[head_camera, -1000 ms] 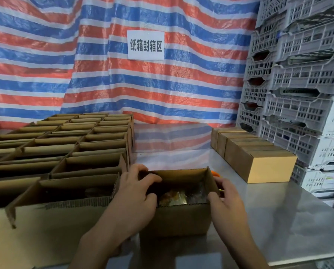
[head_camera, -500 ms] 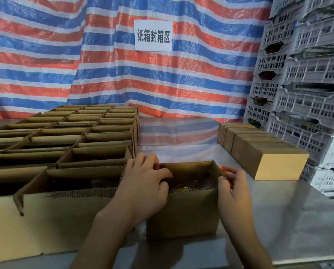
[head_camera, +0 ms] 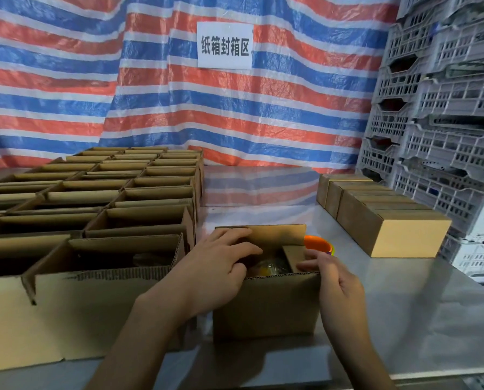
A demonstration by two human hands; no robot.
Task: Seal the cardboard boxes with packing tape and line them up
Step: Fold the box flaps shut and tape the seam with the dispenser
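An open cardboard box (head_camera: 266, 305) stands on the steel table (head_camera: 420, 319) in front of me, with something shiny and yellow inside. My left hand (head_camera: 221, 266) presses the left side flap down into the opening. The fingertips of my right hand (head_camera: 336, 282) push the right side flap (head_camera: 292, 257) inward, and that flap stands half folded. The far flap stands upright. An orange tape dispenser (head_camera: 318, 244) shows just behind the box's right corner, mostly hidden.
Several open boxes (head_camera: 100, 260) fill the table's left side in rows, close against my left arm. A row of closed boxes (head_camera: 381, 218) lines the right side. Grey plastic crates (head_camera: 446, 122) stack at the far right. A striped tarp hangs behind.
My right hand moved from the box's outer right side to its rim and folded the right flap inward. My left hand stayed on the left flap, pressing lower.
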